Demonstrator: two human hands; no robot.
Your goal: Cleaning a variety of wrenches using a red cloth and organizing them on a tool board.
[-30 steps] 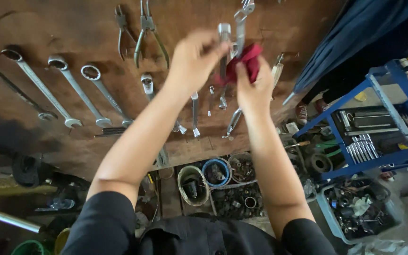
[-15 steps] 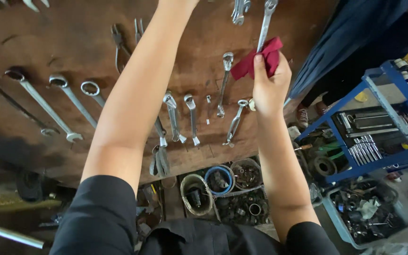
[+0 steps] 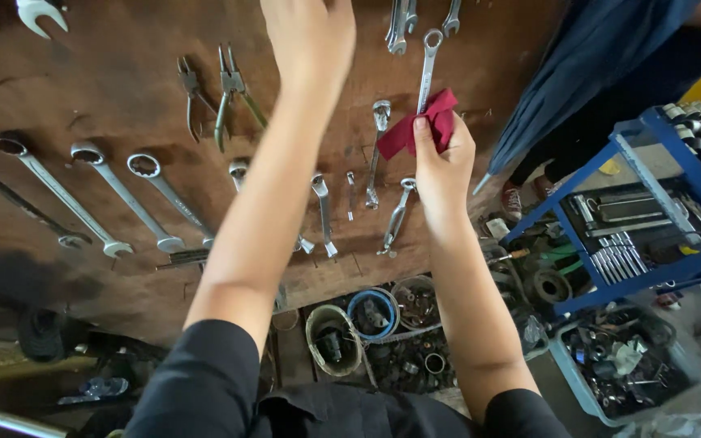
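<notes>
Three long silver combination wrenches (image 3: 95, 199) hang side by side on the brown wooden board (image 3: 83, 97), with two pairs of pliers (image 3: 217, 89) above them. A blue metal shelf rack (image 3: 651, 203) at right holds sockets. Round containers of small metal parts (image 3: 371, 316) sit below the board.

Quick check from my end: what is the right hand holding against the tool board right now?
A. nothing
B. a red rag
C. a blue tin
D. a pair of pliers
B: the right hand pinches a red rag against the wooden board, at the shaft of a hanging wrench.
</notes>
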